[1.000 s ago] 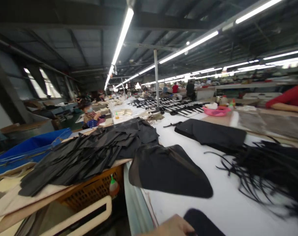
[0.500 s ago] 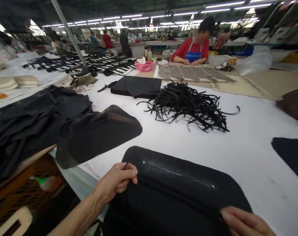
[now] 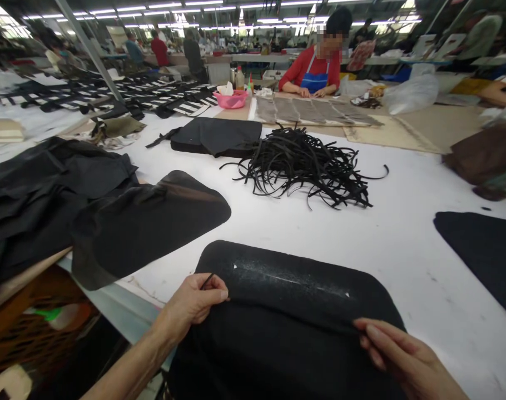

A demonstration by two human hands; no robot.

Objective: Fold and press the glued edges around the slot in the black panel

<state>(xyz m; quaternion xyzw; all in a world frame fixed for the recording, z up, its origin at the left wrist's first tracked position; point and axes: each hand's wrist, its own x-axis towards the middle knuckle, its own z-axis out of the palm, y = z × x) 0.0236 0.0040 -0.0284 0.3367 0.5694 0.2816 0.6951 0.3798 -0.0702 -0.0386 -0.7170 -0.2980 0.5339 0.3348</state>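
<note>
A black panel (image 3: pixel 278 268) with rounded corners lies before me, marked by a pale, dusty line with a small white triangle at each end. Across it, below that line, runs the upper edge of a piece of black fabric (image 3: pixel 286 347). My left hand (image 3: pixel 205 297) is closed at the left end of this edge, and a thin dark end pokes up between its fingers. At the right end, my right hand (image 3: pixel 390 344) pinches the edge between thumb and fingers. Black on black hides where fabric and panel part lower down.
Beyond the panel lies a heap of thin black strips (image 3: pixel 307 164) beside a black stack (image 3: pixel 219 133). Dark sheets (image 3: pixel 153 228) and piled black fabric (image 3: pixel 48 183) sit left. Another black piece (image 3: pixel 482 250) lies right. A person in red (image 3: pixel 311 72) works across the table.
My right hand has moved up and left with the fabric's edge, which now shows as a clearer line across the panel. My left hand keeps its hold. The view has shifted slightly.
</note>
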